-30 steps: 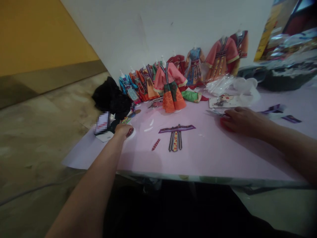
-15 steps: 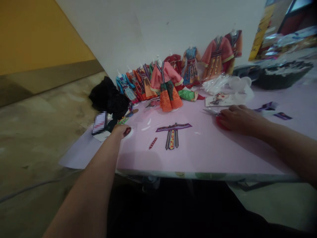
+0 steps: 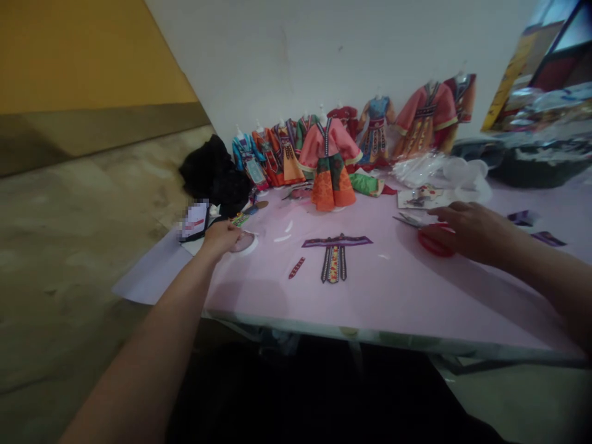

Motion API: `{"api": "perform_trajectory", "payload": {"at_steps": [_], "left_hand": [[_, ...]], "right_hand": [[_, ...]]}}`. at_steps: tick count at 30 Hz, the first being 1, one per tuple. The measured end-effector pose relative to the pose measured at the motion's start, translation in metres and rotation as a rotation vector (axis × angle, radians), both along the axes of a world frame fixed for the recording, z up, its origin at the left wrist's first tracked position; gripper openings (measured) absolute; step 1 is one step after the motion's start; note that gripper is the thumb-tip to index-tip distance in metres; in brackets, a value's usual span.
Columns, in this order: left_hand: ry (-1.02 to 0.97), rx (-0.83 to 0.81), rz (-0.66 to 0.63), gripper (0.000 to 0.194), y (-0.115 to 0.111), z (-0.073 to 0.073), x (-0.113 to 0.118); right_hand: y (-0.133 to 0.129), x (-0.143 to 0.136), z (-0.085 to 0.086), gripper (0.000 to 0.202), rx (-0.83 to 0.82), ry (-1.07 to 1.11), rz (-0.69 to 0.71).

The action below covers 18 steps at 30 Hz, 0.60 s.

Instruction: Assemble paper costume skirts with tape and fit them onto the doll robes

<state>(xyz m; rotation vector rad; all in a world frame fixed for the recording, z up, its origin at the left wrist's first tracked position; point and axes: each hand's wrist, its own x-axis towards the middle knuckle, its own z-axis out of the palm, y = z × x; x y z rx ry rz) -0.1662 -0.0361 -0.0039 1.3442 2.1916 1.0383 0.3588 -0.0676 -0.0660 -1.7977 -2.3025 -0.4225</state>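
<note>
At the table's left side, my left hand (image 3: 222,238) has its fingers bent down beside a round, pale-rimmed item (image 3: 245,243); what the fingertips hold, if anything, is hidden. My right hand (image 3: 467,231) is over the red handles of the scissors (image 3: 437,240), whose blades point left; its fingers are partly hidden and its grip is unclear. Between the hands lie a purple patterned strip (image 3: 337,241), dark-edged hanging strips (image 3: 333,265) below it, and a small red strip (image 3: 296,267) to their left.
Several small dressed figures stand along the wall, a pink-and-orange one (image 3: 331,160) foremost. Black cloth (image 3: 213,172) lies at the left, clear plastic (image 3: 419,168) and a dark basket (image 3: 539,163) at the right. Purple scraps (image 3: 548,238) lie beyond my right hand.
The view has shifted, so the table things appear further right. My left hand has drawn back from the round item, showing more of it. More of the scissors' red handles shows under my right hand.
</note>
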Motion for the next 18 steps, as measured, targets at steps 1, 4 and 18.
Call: {"api": "perform_trajectory", "payload": {"at_steps": [1, 4, 18], "left_hand": [[0.072, -0.001, -0.024, 0.018, -0.007, 0.0, -0.001], [0.239, 0.0, -0.115, 0.015, -0.023, -0.004, 0.002], [0.571, 0.017, -0.361, 0.019, -0.025, -0.031, -0.002]], "right_hand": [[-0.002, -0.006, 0.005, 0.037, 0.035, 0.028, 0.052], [-0.011, -0.043, 0.026, 0.035, 0.051, 0.192, 0.263], [0.046, -0.333, 0.043, 0.023, -0.455, 0.539, 0.573]]}}
